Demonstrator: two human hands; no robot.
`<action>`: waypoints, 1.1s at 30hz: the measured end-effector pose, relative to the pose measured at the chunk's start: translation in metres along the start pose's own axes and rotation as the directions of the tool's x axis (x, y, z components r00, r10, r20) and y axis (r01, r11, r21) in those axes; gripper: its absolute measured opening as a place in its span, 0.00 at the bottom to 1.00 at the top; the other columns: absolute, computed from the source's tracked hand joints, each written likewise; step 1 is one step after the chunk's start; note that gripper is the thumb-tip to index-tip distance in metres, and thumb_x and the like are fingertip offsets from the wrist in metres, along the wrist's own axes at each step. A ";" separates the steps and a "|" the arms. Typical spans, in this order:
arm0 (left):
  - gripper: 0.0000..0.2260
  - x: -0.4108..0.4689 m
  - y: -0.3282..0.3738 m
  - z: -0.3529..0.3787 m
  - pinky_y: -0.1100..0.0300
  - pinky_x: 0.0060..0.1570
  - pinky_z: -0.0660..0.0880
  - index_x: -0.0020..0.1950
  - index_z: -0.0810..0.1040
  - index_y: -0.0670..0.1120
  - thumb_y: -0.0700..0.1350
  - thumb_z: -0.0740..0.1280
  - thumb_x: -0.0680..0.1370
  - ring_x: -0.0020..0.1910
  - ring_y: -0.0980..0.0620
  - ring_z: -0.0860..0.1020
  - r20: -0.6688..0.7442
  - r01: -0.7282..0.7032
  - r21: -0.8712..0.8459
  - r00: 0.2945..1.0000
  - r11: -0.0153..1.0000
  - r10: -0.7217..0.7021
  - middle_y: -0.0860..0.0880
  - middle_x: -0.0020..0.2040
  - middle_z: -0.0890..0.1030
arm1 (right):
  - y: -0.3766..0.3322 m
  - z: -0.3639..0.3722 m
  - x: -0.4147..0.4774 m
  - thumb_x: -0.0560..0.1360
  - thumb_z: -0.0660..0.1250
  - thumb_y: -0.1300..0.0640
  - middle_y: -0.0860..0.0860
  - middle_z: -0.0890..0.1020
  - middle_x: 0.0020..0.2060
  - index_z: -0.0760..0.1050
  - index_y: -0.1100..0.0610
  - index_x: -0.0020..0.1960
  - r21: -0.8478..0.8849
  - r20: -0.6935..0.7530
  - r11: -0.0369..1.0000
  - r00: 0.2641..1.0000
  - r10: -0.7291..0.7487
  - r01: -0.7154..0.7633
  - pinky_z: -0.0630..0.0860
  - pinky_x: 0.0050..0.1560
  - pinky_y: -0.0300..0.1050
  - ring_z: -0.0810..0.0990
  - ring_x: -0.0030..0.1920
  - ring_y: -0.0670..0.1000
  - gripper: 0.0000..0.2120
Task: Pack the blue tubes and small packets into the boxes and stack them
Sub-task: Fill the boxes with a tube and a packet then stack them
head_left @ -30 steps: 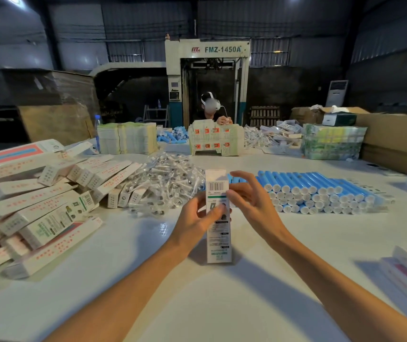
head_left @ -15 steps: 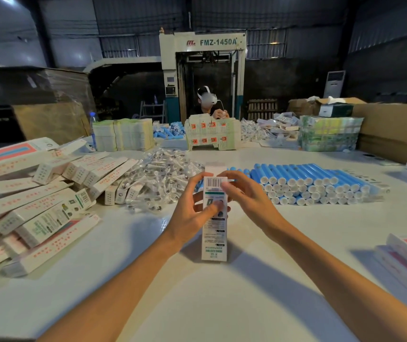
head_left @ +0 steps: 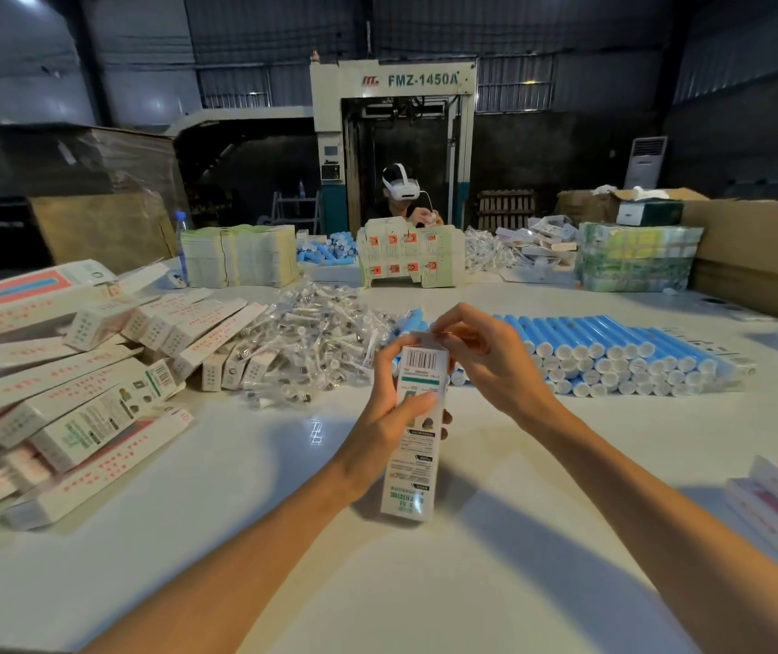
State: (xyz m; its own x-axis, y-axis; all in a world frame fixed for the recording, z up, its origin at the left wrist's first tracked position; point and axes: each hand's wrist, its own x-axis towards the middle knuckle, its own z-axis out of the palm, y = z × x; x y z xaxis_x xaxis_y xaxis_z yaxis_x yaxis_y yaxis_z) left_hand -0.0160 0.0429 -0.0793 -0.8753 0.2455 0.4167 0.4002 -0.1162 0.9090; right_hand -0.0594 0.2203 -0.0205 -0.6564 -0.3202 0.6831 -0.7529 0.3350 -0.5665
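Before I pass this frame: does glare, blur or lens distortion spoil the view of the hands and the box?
No. Head view: the box, left hand and right hand are sharp, with the barcode bars distinct; a small glare patch on the white table lies left of them; soft shadows lie beside the box; the wide-angle lens bows the frame's edges; the background is dim.

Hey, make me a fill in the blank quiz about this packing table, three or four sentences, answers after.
The left hand grips a white box that bears a ___ near its upper end.
The right hand pinches the box's ___ end.
The stacked tubes with white caps are ___.
The jumbled pile of boxes lies on the person's ___.
Missing words: barcode; top; blue; left.
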 end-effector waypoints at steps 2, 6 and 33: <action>0.31 0.000 -0.002 0.003 0.52 0.48 0.82 0.76 0.62 0.59 0.41 0.72 0.80 0.47 0.44 0.83 -0.027 -0.029 0.058 0.999 0.998 0.030 0.47 0.57 0.82 | 0.000 -0.002 0.000 0.83 0.65 0.64 0.47 0.86 0.49 0.77 0.58 0.54 0.036 0.026 0.999 1.000 -0.011 0.010 0.84 0.44 0.44 0.85 0.52 0.47 0.03; 0.38 0.001 -0.002 0.005 0.59 0.51 0.81 0.75 0.61 0.62 0.40 0.78 0.75 0.55 0.52 0.83 -0.088 -0.088 0.206 0.990 0.975 0.108 0.54 0.60 0.81 | -0.004 -0.006 -0.005 0.84 0.66 0.57 0.49 0.87 0.50 0.80 0.55 0.54 0.252 0.067 0.963 0.994 0.081 -0.095 0.84 0.48 0.45 0.85 0.56 0.51 0.04; 0.40 0.001 -0.001 0.005 0.55 0.47 0.83 0.74 0.62 0.62 0.35 0.75 0.71 0.49 0.50 0.83 -0.125 -0.116 0.318 0.979 0.941 0.163 0.58 0.53 0.81 | -0.011 -0.002 -0.019 0.81 0.69 0.54 0.50 0.88 0.53 0.86 0.52 0.59 0.492 0.143 0.815 0.952 0.272 -0.307 0.82 0.57 0.45 0.86 0.57 0.50 0.09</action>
State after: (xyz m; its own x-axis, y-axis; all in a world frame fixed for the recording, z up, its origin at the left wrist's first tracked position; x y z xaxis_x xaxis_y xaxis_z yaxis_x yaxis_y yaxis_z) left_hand -0.0159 0.0480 -0.0799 -0.8254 0.1015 0.5554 0.5645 0.1685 0.8081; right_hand -0.0383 0.2246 -0.0260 -0.8364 -0.3401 0.4298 -0.4352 -0.0646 -0.8980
